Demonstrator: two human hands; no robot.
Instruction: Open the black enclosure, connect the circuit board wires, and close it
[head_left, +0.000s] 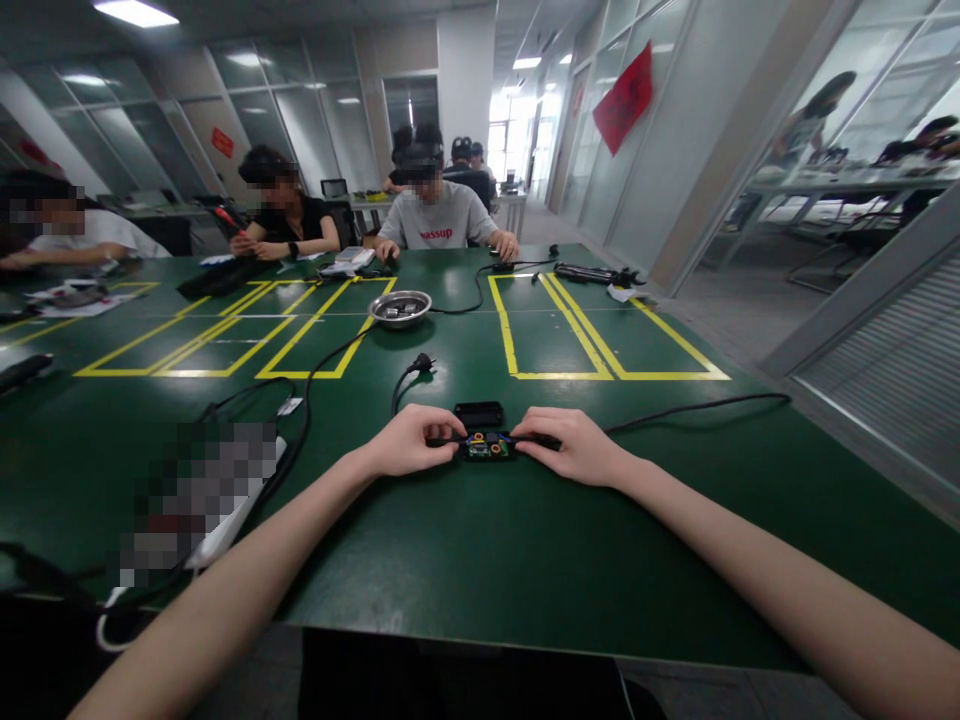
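In front of me on the table, an opened black adapter case (487,457) holds a small circuit board (489,445) with orange ring-shaped coils and thin coloured wires. My left hand (416,438) pinches the black cable at the case's left end. At the right end, my right hand (570,447) is closed on the other black cable (690,407), which runs off to the right. Just behind the case lies a separate black cover (480,412). A black power plug (424,364) rests beyond my left hand, its cord passing down behind that hand. My fingers hide the cable ends.
A metal bowl (401,309) with small metal parts stands farther back on the green table (540,570). Yellow tape (562,376) marks rectangles. To my left lies a power strip (247,500), partly blurred, with cables around it. Several people sit across the table.
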